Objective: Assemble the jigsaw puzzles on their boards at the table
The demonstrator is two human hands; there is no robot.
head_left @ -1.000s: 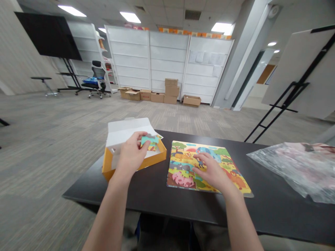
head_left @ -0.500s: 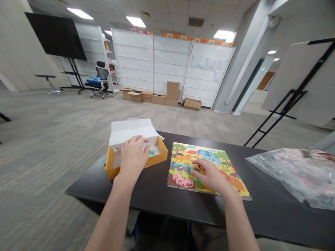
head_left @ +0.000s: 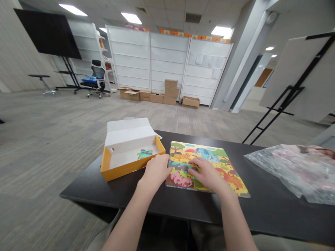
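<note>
My left hand [head_left: 156, 172] sits at the near left edge of a colourful animal jigsaw puzzle [head_left: 183, 150], its fingertips on the puzzle border. Its fingers hide whatever lies under them. My right hand [head_left: 206, 174] rests on the puzzle, fingertips by a grey animal. To the left stands an open orange cardboard box [head_left: 125, 170] with a white lid [head_left: 128, 131] raised at the back. A teal-and-yellow puzzle piece [head_left: 144, 153] lies inside the box.
The black table [head_left: 261, 205] holds a crumpled clear plastic bag [head_left: 290, 170] at the right. Its left and near edges drop to a grey carpet. Farther off stand cardboard boxes [head_left: 157, 97], white shelving, an office chair [head_left: 95, 80] and a black easel [head_left: 285, 101].
My left hand has come out of the box and moved right to the puzzle's edge. The puzzle piece in the box now shows. My right hand stays on the puzzle.
</note>
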